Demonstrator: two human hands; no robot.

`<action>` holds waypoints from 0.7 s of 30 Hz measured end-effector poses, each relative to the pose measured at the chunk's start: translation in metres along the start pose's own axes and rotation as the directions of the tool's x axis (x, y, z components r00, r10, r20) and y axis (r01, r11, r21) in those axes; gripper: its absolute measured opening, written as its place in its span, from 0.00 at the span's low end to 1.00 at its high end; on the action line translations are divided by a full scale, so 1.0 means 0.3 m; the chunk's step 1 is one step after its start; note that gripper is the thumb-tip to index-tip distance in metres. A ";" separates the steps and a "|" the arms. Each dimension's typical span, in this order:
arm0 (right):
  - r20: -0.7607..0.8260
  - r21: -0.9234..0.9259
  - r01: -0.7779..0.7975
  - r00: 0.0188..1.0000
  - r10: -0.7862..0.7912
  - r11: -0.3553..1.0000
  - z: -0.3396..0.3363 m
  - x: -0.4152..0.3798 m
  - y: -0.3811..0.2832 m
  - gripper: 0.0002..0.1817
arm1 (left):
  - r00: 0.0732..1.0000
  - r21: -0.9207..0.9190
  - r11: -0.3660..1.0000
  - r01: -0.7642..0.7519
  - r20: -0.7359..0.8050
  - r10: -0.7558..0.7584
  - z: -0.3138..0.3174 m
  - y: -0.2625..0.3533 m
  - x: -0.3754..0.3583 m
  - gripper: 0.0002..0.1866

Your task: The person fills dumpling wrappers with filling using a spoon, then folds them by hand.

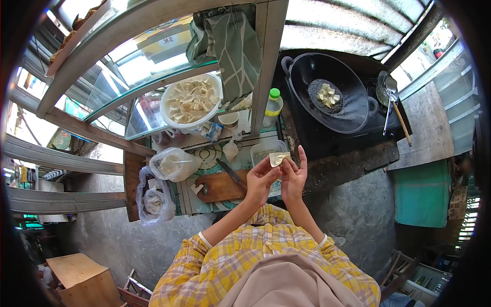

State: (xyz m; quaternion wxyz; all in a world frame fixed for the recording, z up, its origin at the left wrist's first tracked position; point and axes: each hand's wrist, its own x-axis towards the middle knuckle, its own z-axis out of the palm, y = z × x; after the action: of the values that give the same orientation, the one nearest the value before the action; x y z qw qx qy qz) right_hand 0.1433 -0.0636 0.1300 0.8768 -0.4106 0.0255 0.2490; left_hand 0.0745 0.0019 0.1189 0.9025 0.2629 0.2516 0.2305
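Note:
Between both hands, in front of my chest, is a small pale folded dough wrapper. My left hand pinches its left side, and my right hand pinches its right side with one finger raised. Just beyond them sits a clear plastic tub, partly covered by the hands. To the left, a knife rests on a wooden cutting board. Farther back on the left, a white round basket holds many folded dumplings.
At the right back, a black wok holds dumplings in oil. Ladles lie right of it. A green-capped bottle stands beside the cabinet post. Plastic bags of white powder sit left. A cloth hangs above.

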 end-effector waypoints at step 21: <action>0.212 -0.265 0.396 0.913 -0.348 0.879 0.094 -0.068 -0.093 0.45 | 0.902 0.275 0.860 -0.430 0.186 0.391 0.093 0.099 -0.045 0.11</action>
State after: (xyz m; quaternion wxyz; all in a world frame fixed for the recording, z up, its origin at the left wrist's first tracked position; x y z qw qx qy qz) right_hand 0.1337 -0.0664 0.1735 0.8341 -0.5162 -0.1618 0.1082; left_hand 0.0717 0.0071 0.1615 0.7939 0.4622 0.1663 0.3584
